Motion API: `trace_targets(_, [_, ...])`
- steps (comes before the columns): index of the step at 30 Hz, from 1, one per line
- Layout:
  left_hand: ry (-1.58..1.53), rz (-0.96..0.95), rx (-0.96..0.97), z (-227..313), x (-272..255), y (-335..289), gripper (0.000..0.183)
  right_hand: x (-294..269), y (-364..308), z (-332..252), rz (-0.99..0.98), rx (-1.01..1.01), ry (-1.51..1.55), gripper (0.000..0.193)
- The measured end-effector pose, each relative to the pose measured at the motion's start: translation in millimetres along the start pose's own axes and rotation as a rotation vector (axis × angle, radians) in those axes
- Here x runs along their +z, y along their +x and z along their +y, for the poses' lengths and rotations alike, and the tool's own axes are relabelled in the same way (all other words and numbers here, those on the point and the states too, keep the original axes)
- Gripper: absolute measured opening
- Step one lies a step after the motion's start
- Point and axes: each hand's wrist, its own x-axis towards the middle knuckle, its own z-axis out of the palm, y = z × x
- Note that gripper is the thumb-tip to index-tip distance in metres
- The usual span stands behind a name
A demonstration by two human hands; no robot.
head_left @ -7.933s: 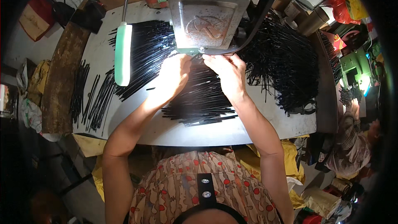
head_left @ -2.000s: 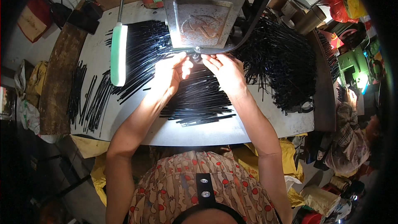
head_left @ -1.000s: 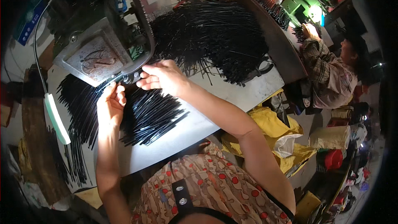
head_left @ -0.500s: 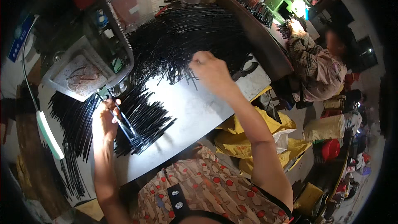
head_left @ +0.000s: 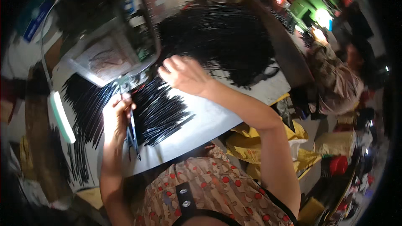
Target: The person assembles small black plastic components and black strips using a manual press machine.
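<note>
I see a white worktable (head_left: 217, 119) strewn with black strips, a big pile (head_left: 217, 37) at the far side, a cluttered workshop around. My left hand (head_left: 117, 115) is closed on a few black strips (head_left: 133, 136) hanging toward me; my right hand (head_left: 184, 75) rests loosely curled beside the fanned strips (head_left: 161, 111).

My arms are bare from shoulder to wrist, with no watch, ring or glove on my left hand (head_left: 118, 115) or my right hand (head_left: 183, 75). I wear a sleeveless tan top dotted with red and patterned in brown. A black strap with two metal studs runs down its middle to a dark curved band.
</note>
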Motion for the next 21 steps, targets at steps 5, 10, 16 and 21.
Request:
trace_targets(5, [-0.096,-0.046,-0.003,2.6,9.3,-2.1,0.021,-9.2,5.0,-2.4,0.01,-0.114,0.04,0.016])
trace_targets(10, [-0.133,-0.046,0.007,-7.8,3.1,5.2,0.029,-9.4,20.0,-15.7,-0.261,0.08,0.445,0.01])
trace_targets(16, [-0.168,-0.061,0.049,-7.3,2.8,7.5,0.034,17.8,23.6,-23.4,-0.258,0.484,1.332,0.014])
trace_targets(21, [-0.207,-0.059,0.042,-4.6,4.0,9.2,0.038,15.7,37.0,-29.6,-0.279,0.873,1.768,0.014])
